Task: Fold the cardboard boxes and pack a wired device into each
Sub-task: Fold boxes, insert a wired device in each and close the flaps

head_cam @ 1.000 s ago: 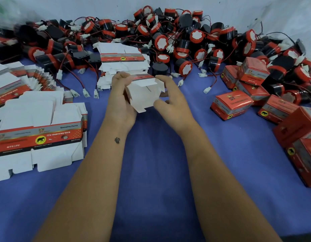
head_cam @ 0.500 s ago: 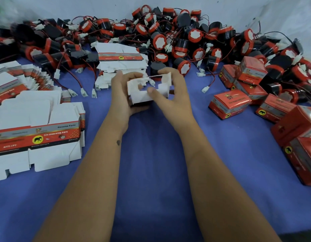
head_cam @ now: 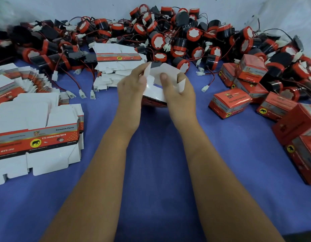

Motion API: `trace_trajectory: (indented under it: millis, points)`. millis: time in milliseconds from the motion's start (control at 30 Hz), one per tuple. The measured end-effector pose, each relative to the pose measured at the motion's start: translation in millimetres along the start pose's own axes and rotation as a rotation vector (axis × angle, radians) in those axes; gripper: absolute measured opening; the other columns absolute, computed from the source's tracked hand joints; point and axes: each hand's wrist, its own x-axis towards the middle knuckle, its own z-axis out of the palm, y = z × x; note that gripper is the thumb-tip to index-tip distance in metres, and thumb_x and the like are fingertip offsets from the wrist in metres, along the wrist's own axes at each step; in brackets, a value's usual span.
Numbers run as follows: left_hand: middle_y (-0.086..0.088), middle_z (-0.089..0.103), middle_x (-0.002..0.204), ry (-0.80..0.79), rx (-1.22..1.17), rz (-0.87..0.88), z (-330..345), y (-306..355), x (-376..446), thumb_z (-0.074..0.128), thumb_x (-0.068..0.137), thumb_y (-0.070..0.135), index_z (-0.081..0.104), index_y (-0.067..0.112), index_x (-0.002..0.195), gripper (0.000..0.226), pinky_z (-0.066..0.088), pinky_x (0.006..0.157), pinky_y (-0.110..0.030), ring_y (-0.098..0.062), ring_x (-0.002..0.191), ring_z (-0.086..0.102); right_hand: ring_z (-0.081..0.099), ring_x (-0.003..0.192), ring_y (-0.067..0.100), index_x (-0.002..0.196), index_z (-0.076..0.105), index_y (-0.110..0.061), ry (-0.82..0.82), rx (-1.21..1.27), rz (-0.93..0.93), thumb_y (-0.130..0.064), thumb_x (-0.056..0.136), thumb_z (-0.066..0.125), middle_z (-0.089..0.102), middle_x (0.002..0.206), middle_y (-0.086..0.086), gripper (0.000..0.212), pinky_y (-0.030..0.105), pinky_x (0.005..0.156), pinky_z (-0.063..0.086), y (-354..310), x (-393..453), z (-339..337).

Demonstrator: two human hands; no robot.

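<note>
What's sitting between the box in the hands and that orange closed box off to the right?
In the head view, between the held box and the closed orange box, only bare blue tablecloth; a white wire connector lies just beyond that line.

The cloth [head_cam: 160,172] on the table was plain blue-violet. At its far edge, the heap of horns [head_cam: 168,32] was black with red rims, white faces and red-and-black wires. The flat boxes [head_cam: 36,138] at the cloth's left were white with a red and grey band bearing a yellow disc with a black elephant. The folded boxes [head_cam: 229,103] at its right were red and grey. The wall [head_cam: 81,7] behind the cloth was pale grey-white.
</note>
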Motion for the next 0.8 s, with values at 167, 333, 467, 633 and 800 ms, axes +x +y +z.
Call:
trace_trajectory:
  millis: [167,333,467,633,800]
  points:
    - [0.022,0.061,0.126,-0.063,-0.030,-0.085,3.7,-8.5,-3.6,0.048,0.097,0.014,0.048,0.025,0.140,0.045,0.044,0.089,-0.009,0.005,0.117,0.056,0.065,0.099,0.020,0.099,0.063,-0.020,-0.013,0.041,0.084,-0.045,0.089,0.061,0.068,0.107,0.004,0.027,0.048,0.088,0.053,-3.7,-0.3,-2.2]
    - [0.006,0.066,0.123,0.074,-0.231,-0.164,3.8,-11.3,-0.6,0.045,0.096,0.025,0.052,0.029,0.130,0.035,0.055,0.088,-0.029,-0.012,0.112,0.064,0.065,0.098,0.011,0.109,0.062,-0.020,-0.163,0.331,0.104,-0.015,0.097,0.054,0.068,0.106,0.000,0.015,0.026,0.083,0.055,-4.6,-0.8,0.4]
    - [0.009,0.071,0.108,0.169,-0.280,-0.184,4.0,-11.4,0.3,0.045,0.091,0.019,0.059,0.036,0.114,0.032,0.055,0.080,-0.028,-0.011,0.100,0.067,0.061,0.085,0.006,0.096,0.061,-0.029,-0.203,0.246,0.060,-0.012,0.091,0.050,0.067,0.089,-0.013,0.021,0.026,0.073,0.053,-2.9,-4.2,7.5]
    - [-0.001,0.067,0.122,0.105,-0.304,-0.172,3.6,-15.0,2.0,0.044,0.090,0.020,0.059,0.030,0.123,0.037,0.055,0.089,-0.036,-0.020,0.111,0.064,0.056,0.081,0.009,0.091,0.055,-0.034,-0.199,0.167,0.053,-0.013,0.083,0.045,0.063,0.078,-0.023,0.025,0.034,0.074,0.048,2.7,-3.2,8.8]
    - [0.002,0.071,0.114,0.117,-0.400,-0.236,5.3,-13.3,2.9,0.027,0.106,0.043,0.062,0.022,0.123,0.045,0.053,0.085,-0.028,-0.015,0.107,0.066,0.060,0.072,-0.003,0.094,0.053,-0.035,-0.180,0.158,0.090,-0.006,0.088,0.041,0.065,0.078,-0.027,0.032,0.021,0.059,0.047,3.3,-2.2,3.3]
